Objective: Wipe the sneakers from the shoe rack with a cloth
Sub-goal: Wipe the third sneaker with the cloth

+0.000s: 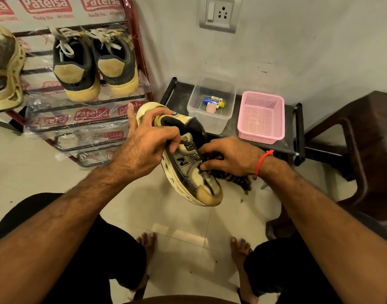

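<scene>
Gripping the collar of a cream-and-black sneaker [189, 170], the left hand [144, 148] curls its fingers over the heel opening, thumb raised apart beside the heel, and holds the shoe in the air above the tiled floor [45, 163], toe tilted down toward the person. The right hand [229, 157] presses a dark patterned cloth [236, 178] against the shoe's laced upper; its fingers are bent and close together, pinching the cloth, whose loose end hangs below the wrist. A red thread bracelet [262, 161] circles the right wrist.

Behind, to the left, stands a red metal shoe rack [142, 62], still partly wrapped in printed plastic; a pair of dark sneakers with tan heels [93, 66] rests on its upper shelf, heels outward, and another cream sneaker [3, 69] sits at the left edge of the view. A low black stand [181, 88] against the wall carries a clear plastic box [212, 104] with small items inside and, just beside it, a pink perforated basket [261, 117]. A brown plastic chair [350, 137] stands at right. A switch-and-socket plate [218, 13] is mounted on the wall above.
</scene>
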Motion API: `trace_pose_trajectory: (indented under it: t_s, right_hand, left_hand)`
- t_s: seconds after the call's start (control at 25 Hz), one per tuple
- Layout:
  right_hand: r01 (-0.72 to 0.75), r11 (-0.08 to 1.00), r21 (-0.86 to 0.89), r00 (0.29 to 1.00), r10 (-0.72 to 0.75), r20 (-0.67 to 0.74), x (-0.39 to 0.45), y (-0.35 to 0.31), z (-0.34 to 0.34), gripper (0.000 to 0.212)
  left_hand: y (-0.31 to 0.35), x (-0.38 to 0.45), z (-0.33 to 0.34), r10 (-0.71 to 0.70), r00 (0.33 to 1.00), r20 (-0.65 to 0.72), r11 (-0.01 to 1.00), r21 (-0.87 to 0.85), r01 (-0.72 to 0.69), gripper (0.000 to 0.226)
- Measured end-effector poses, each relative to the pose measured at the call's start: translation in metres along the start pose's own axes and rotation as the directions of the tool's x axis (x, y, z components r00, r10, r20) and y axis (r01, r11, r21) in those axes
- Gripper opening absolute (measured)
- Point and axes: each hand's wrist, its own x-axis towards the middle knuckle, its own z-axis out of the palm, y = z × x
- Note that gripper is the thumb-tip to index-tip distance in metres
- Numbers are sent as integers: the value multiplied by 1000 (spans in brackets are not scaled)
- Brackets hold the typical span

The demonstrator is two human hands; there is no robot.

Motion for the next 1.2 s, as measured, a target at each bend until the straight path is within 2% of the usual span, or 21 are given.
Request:
trace_pose_trajectory:
  t_s: [0.08,0.2,0.24,0.32,0.4,0.44,0.48,0.52,0.56,0.6,0.64,0.72,0.8,0.88,1.04,1.12,1.2]
  right_hand:
    - [27,999,-19,996,-29,-80,1,-1,1,33]
    - [-11,997,80,972,29,-231,1,0,-1,30]
    - [-21,991,136,955,60,-291,1,-2,0,29]
    - [2,970,244,922,93,-375,3,-8,4,25]
    - [54,927,370,909,108,-403,6,-11,9,22]
    - [85,886,455,902,126,-414,6,-11,9,21]
    - [126,833,539,889,146,-435,7,-11,8,21]
    - [177,773,609,869,168,-466,7,-11,7,19]
    - [234,705,669,849,187,-494,7,-11,6,18]
    - [294,625,724,835,201,-512,7,-12,5,17]
    - [341,534,773,830,215,-515,7,-15,4,17]
    - [383,392,836,840,228,-492,7,-19,4,20]
    - [383,350,855,852,225,-474,6,-21,4,23]
    - [375,336,864,861,220,-459,5,-19,5,24]
    - [375,288,881,862,242,-446,1,-19,3,24]
    - [414,217,884,842,278,-463,2,-20,1,26]
    - [458,111,882,822,323,-468,5,-21,0,25]
  left_hand:
    - [0,2,0,-98,994,49,995,-5,98,42]
    - [-1,2,3,-150,986,78,988,-27,153,34]
    - [-2,1,6,-144,987,66,989,-23,146,39]
    - [-4,0,13,-181,981,76,983,-16,182,66]
    - [-2,3,20,-317,947,59,935,-147,322,79]
    - [-1,5,21,-426,905,19,864,-290,412,83]
    - [-1,7,19,-563,826,-2,737,-454,501,85]
    - [1,9,15,-695,718,52,548,-607,575,88]
    - [2,10,11,-769,610,192,322,-708,629,92]
    - [1,9,8,-757,542,365,127,-732,670,98]
    - [3,7,5,-680,532,504,17,-715,699,103]
    - [7,4,0,-515,599,613,-33,-712,701,84]
    - [14,6,-3,-434,661,612,-32,-744,668,59]
    - [20,7,-2,-372,686,626,-44,-750,660,51]
    - [19,5,0,-298,727,619,-91,-776,624,48]
    - [19,5,2,-282,771,571,-98,-817,569,51]
    - [22,5,4,-286,840,462,-105,-886,452,65]
